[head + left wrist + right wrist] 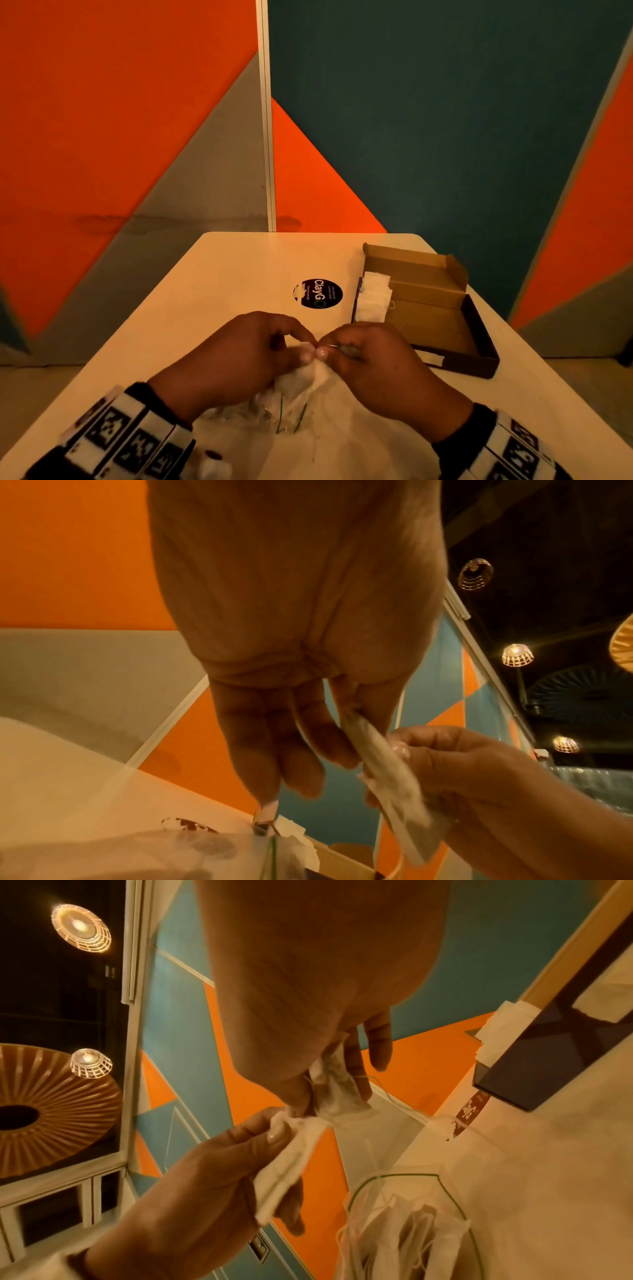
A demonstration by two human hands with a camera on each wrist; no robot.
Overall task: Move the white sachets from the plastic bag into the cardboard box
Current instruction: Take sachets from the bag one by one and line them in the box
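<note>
Right now the left hand (pixel 236 356) and right hand (pixel 380 363) meet over the plastic bag (pixel 274 411), each pinching a white sachet (pixel 337 1093); more sachets (pixel 373 298) sit in the cardboard box (pixel 479 353) nearby

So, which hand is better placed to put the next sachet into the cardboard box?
Right. The right hand already pinches a sachet, and the cardboard box lies on its side of the table. The left hand would have to cross over.
</note>
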